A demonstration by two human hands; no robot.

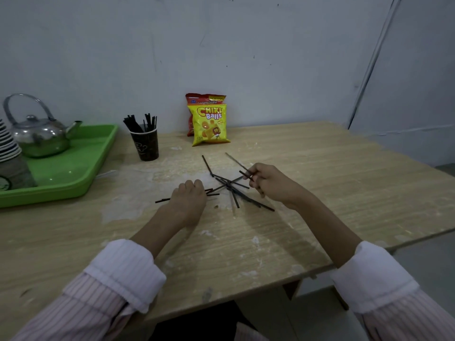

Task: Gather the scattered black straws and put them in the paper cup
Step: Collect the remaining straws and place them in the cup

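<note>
Pinching one black straw (246,175) in your right hand (273,183), you curl your left hand (188,199) around several more; loose straws (234,190) crisscross mid-tabletop (344,193), the paper cup (144,143) near the far edge already holding some.

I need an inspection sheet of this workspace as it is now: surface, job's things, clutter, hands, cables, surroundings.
Surface: wooden table, pale stains and worn patches.
Job's things: loose black straws crossed in a pile at the centre; paper cup upright at the back left, already holding straws.
Clutter: two snack bags against the wall; green tray carrying a metal kettle and stacked cups.
Hands: left hand closed on straws, low at the table; right hand pinching straws above the pile.
Cables: nothing seen.
Surroundings: scuffed grey wall.
</note>
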